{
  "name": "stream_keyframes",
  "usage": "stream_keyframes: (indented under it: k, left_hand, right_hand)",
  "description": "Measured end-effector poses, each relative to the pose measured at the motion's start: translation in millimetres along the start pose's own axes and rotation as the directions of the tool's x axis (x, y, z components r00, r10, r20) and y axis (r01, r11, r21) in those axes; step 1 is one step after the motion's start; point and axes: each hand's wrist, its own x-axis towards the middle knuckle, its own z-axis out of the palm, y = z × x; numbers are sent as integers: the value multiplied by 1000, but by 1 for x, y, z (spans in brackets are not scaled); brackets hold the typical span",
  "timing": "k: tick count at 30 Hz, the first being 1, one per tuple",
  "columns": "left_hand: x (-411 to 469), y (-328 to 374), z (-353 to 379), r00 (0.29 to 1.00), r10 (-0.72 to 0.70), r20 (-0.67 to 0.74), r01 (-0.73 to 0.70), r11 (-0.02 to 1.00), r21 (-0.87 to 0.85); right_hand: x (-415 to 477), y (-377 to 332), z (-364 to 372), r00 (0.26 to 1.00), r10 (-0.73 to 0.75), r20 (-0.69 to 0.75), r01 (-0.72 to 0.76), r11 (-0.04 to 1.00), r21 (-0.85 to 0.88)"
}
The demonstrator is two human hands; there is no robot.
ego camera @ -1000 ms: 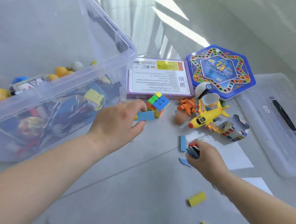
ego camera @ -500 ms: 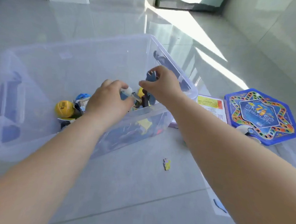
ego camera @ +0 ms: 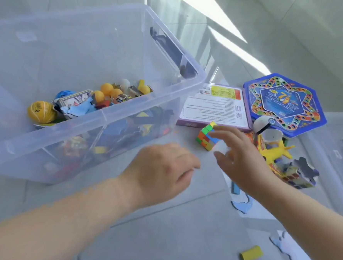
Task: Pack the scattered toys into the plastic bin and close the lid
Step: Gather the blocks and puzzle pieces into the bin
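Both hands have left the bin (ego camera: 115,114), empty: right hand (ego camera: 243,158) wide at the cube (ego camera: 205,139), left hand (ego camera: 162,169) slack. Grip opposite faces squarely.

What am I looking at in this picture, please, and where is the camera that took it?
There is no machine here: a person is tidying toys with two bare hands. The picture comes from a wide-angle camera worn on the person's head, which looks forward and down.

On the floor stands a clear plastic bin. It is open and partly filled with small toys. To its right lie a colour cube, a purple box, a blue six-sided game box, a yellow toy plane and a yellow block. The bin's lid lies at the right edge.

The right hand reaches for the cube with fingers spread; I cannot tell whether it touches it yet. The left hand hovers beside the bin with fingers loosely curled, and nothing shows in it.
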Motion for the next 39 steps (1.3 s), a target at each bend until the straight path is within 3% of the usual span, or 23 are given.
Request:
stream_keyframes:
  k: [3,5,6,8,11,14,17,19,22,24,26,28,30,32,34,36,38,39]
  left_hand:
    - [-23,14,54,933,-17,358,15,1000,7]
    - [-38,8,82,868,-65,492,40,997,60]
    - [-43,3,95,835,-113,539,58,991,119]
    - [-40,-3,108,766,-240,596,118,965,236]
    - [-24,-11,116,686,-423,592,200,892,406]
    - [-11,-15,126,620,-498,607,222,853,472]
    - [-10,-16,138,656,-510,556,213,832,512]
    - [-10,-18,143,767,-412,493,152,862,483]
    - [-16,-31,142,838,-280,467,49,893,447]
    - [-19,-33,140,872,-283,401,107,907,408]
    - [-19,-32,140,826,-417,380,319,900,297]
    - [-22,-35,138,686,-585,432,504,811,297]
    - [-25,-34,135,619,-622,480,562,778,283]
    - [-23,-28,126,607,-603,517,552,789,272]
    - [-18,-20,114,648,-558,518,535,818,211]
    - [-10,-11,96,747,-491,448,499,860,109]
    - [2,-5,73,897,-362,254,387,920,-57]
    - [9,-5,59,932,-317,176,337,936,-98]
  right_hand:
    - [-75,58,20,926,278,257,-184,923,-338]
    - [-125,86,38,839,418,349,-188,824,-534]
    - [-146,102,48,812,483,328,-241,789,-565]
    - [-183,126,64,796,529,295,-299,767,-567]
    - [-205,142,66,799,508,322,-242,762,-601]
    - [-202,144,63,768,520,374,-243,777,-581]
    - [-200,147,68,804,450,388,-222,833,-507]
    - [-192,148,71,847,381,371,-172,856,-487]
    - [-169,151,71,895,304,326,-83,832,-548]
    - [-153,146,67,894,327,307,-142,855,-499]
    - [-144,149,67,876,365,314,-223,885,-408]
    - [-137,145,64,806,433,404,-292,884,-365]
    - [-135,144,63,799,446,403,-314,882,-353]
    - [-134,139,59,774,475,419,-348,872,-344]
    - [-128,134,56,769,488,414,-378,868,-321]
    - [-117,125,49,799,485,356,-423,874,-239]
    - [-96,110,41,860,452,238,-441,892,-102]
    - [-82,100,36,883,434,177,-438,899,-19]
